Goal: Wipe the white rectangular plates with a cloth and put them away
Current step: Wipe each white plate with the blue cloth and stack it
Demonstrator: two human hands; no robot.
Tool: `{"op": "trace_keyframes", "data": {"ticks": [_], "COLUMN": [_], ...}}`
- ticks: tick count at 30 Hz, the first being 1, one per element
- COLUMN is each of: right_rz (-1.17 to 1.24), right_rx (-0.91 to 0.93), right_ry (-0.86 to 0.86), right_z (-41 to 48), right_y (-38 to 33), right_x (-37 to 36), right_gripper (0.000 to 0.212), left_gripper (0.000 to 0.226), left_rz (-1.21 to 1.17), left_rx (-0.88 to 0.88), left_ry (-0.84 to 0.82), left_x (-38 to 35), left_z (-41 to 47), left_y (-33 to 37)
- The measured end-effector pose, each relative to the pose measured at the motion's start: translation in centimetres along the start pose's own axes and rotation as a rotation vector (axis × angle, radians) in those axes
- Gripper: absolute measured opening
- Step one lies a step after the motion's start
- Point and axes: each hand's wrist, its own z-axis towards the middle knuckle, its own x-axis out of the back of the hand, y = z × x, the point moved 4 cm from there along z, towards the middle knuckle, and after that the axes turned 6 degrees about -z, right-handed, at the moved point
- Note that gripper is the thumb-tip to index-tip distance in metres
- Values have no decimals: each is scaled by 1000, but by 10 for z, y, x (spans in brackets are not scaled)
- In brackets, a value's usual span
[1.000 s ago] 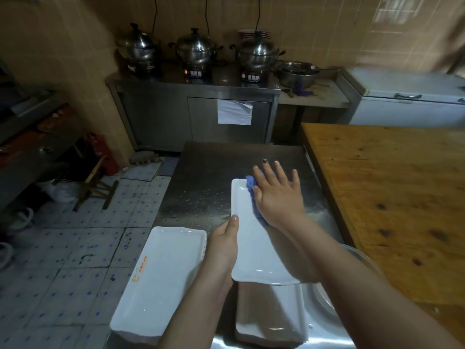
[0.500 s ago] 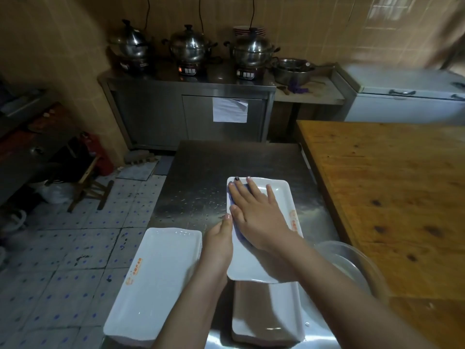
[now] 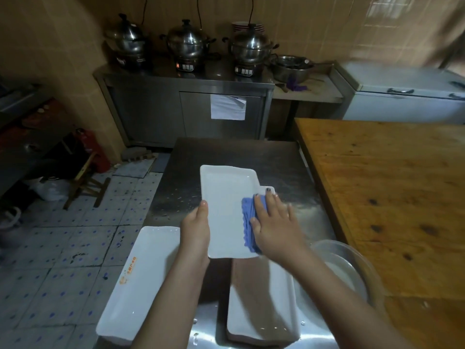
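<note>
On the steel table point(image 3: 226, 157), centre of view: wiped plate point(image 3: 224, 197), white, rectangular, long axis running away from the person. Its near end overlaps the far end of the near plate point(image 3: 259, 301); cannot tell whether the two touch.

Left hand point(image 3: 196, 229): grips the wiped plate at its left edge, near corner. Thumb lies along the top of the rim; the other fingers are hidden beneath.

Right hand point(image 3: 275, 222): flat, fingers straight and slightly spread, palm down. It presses the blue cloth point(image 3: 247, 220) onto the right half of the wiped plate. Fingertips reach the plate's right rim, which is blurred there. The cloth shows as a bunched strip along the thumb side of the hand, the rest covered.

Left plate point(image 3: 141, 278): same type, flat at the table's near left corner, orange print on its left rim. It lies just beside the left forearm, apart from the near plate.

Clear bowl point(image 3: 359, 263): right of the near plate, partly behind the right forearm, against the wooden table point(image 3: 390, 185).

Water droplets on the steel left of the wiped plate.

Background: steel cabinet point(image 3: 151, 109) against the tiled wall, three lidded pots point(image 3: 187, 41) on top, sheet of paper point(image 3: 227, 107) on its door.
</note>
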Motion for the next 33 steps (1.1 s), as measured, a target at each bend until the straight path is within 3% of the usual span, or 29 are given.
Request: {"op": "trace_keyframes", "data": {"ticks": [6, 11, 17, 22, 26, 29, 33], "right_rz": [-112, -101, 202, 57, -106, -229, -105], "right_rx": [36, -148, 145, 228, 130, 11, -125], "right_ry": [61, 58, 3, -56, -63, 33, 60], "right_z": [-3, 32, -10, -26, -27, -21, -11], "right_y": [6, 3, -61, -52, -11, 6, -4], "right_x": [-10, 14, 20, 19, 13, 18, 23], "right_gripper": [56, 55, 55, 55, 59, 57, 57], "left_gripper": [35, 38, 31, 32, 34, 35, 36], "left_rz": [46, 113, -46, -32, -15, 26, 109], "left_rx": [38, 44, 12, 5, -22, -17, 5], "left_ry": [-39, -113, -67, -47, -57, -106, -187], "left_x": [-9, -25, -21, -10, -8, -10, -15], "left_z": [0, -14, 0, 2, 0, -7, -20], "left_y": [-7, -20, -3, -2, 3, 0, -11]}}
